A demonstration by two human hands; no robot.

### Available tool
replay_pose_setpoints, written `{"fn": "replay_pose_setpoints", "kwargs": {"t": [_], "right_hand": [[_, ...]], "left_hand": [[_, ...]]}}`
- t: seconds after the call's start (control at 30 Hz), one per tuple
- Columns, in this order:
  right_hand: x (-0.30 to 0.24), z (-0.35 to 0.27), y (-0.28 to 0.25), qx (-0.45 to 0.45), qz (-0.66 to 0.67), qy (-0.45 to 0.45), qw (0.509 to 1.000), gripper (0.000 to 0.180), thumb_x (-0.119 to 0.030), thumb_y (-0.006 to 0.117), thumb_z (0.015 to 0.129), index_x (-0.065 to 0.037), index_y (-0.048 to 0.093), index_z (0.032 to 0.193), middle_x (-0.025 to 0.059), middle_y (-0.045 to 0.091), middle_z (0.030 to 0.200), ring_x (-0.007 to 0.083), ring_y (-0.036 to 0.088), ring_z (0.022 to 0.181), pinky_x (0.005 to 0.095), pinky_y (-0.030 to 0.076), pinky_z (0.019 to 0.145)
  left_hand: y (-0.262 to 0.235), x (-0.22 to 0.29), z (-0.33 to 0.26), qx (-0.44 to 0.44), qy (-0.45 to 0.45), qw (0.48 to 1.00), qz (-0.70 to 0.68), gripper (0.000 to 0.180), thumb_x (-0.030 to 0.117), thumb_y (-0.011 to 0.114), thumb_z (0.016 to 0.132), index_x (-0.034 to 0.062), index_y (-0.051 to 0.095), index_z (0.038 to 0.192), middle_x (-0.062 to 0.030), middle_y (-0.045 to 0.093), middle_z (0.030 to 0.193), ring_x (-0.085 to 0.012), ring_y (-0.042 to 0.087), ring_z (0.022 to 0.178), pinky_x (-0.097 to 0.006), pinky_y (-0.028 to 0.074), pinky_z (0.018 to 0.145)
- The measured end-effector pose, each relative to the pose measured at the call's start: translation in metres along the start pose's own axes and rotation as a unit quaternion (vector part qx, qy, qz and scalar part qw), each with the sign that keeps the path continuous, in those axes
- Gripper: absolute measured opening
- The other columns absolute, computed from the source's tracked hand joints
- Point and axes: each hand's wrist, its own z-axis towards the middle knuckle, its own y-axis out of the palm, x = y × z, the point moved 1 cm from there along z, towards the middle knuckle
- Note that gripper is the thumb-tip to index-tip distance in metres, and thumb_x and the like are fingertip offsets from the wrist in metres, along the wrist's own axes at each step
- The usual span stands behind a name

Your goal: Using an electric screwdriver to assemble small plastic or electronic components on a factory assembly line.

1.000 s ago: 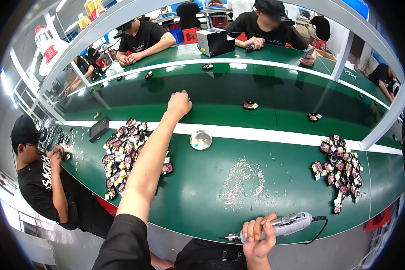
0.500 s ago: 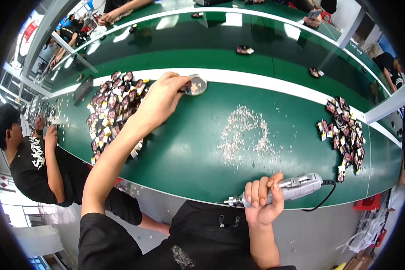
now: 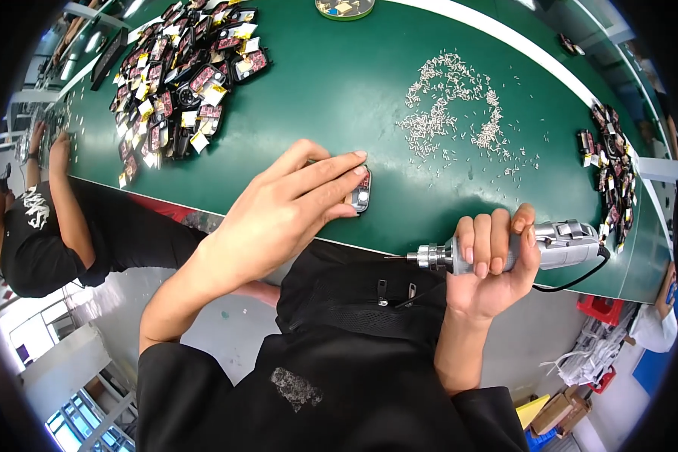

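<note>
Near the front edge of the green table, my left hand (image 3: 282, 200) holds a small black-and-red electronic device (image 3: 361, 197) against the surface. The fingers lie across its top and hide most of it; a silvery lower end shows. My right hand (image 3: 493, 260) is wrapped round a grey electric screwdriver (image 3: 561, 247), held level over the table's front edge. Its thin bit points left, apart from the device. Small pale screw-like pieces (image 3: 433, 124) lie scattered beyond my right hand.
A large heap of similar devices (image 3: 203, 79) with white and yellow tabs covers the left of the table (image 3: 309, 90). Another heap (image 3: 616, 181) lies at the right. A round dish (image 3: 344, 7) stands at the far side. A co-worker (image 3: 45, 226) sits at the left.
My left hand has come back from beside the round dish to the near edge, bringing the device down onto the table. The view has tilted down; the right hand still grips the screwdriver.
</note>
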Motion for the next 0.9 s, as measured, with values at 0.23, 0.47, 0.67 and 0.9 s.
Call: {"fn": "replay_pose_setpoints", "kwargs": {"t": [0.23, 0.47, 0.67, 0.9], "right_hand": [[0.000, -0.003, 0.002, -0.001, -0.020, -0.005, 1.000, 0.012, -0.017, 0.040, 0.093, -0.008, 0.045, 0.088, -0.0016, 0.037, 0.053, 0.0098, 0.036, 0.043, 0.0287, 0.037, 0.051], [0.020, -0.027, 0.019, -0.011, -0.032, 0.075, 0.997, 0.007, -0.014, 0.044, 0.090, -0.007, 0.043, 0.089, 0.0004, 0.037, 0.051, 0.0119, 0.035, 0.041, 0.0292, 0.037, 0.048], [0.036, -0.045, 0.024, 0.034, -0.061, 0.082, 0.994, 0.006, -0.009, 0.045, 0.090, -0.006, 0.042, 0.093, 0.0035, 0.040, 0.055, 0.0135, 0.040, 0.045, 0.0291, 0.038, 0.049], [0.037, -0.049, 0.026, 0.109, -0.137, 0.131, 0.976, 0.013, -0.023, 0.047, 0.089, -0.010, 0.045, 0.089, 0.0014, 0.038, 0.053, 0.0107, 0.036, 0.042, 0.0241, 0.034, 0.045]], "left_hand": [[0.005, 0.007, 0.002, 0.036, 0.012, 0.997, 0.063, 0.029, -0.003, 0.069, 0.068, -0.0036, 0.062, 0.096, -0.0110, 0.063, 0.103, -0.0266, 0.058, 0.080, -0.034, 0.051, 0.069], [0.024, 0.025, 0.005, 0.069, 0.063, 0.993, 0.074, 0.032, -0.002, 0.068, 0.062, -0.0060, 0.060, 0.093, -0.0146, 0.063, 0.100, -0.0286, 0.060, 0.083, -0.033, 0.053, 0.064], [0.037, 0.030, 0.009, 0.064, 0.110, 0.988, 0.085, 0.032, 0.002, 0.062, 0.060, -0.0088, 0.062, 0.091, -0.0165, 0.062, 0.097, -0.0282, 0.060, 0.082, -0.033, 0.053, 0.060], [0.047, 0.039, 0.006, 0.096, 0.165, 0.976, 0.106, 0.038, 0.004, 0.062, 0.056, -0.0133, 0.060, 0.090, -0.0212, 0.061, 0.096, -0.0318, 0.062, 0.081, -0.033, 0.054, 0.060]]}}
